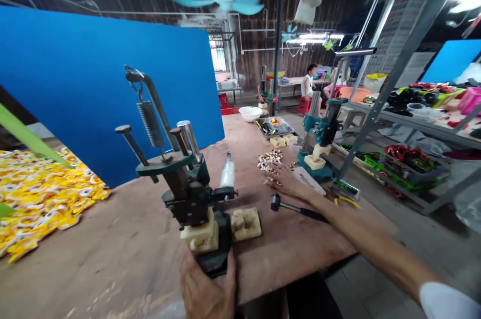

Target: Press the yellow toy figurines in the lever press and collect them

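The left hand is closed firmly around the base of a dark green cast-metal hand press. The press tilts away from upright, with its coiled steel spring and curved lever arm leaning up and back. Two stacked cream-coloured blocks sit at its lower end.

The right hand lies palm down and open on the brown-topped workbench, fingers spread wide and holding nothing. Its fingertips are just beside a scattered heap of small red-and-white beads, to the right of the press.

Also right of the press, a cream block with moulded recesses lies almost touching it, and a small black-headed hammer with a dark handle rests under the right wrist. A slim bottle with white contents stands just behind the press. Farther right stands a second, upright teal hand press. Beyond the press are a white bowl and a metal tray of small tools.

Left of the press, a large heap of yellow-and-white cut-outs lies below a tall blue board. Well beyond the press, a person in a white shirt sits on a red stool.
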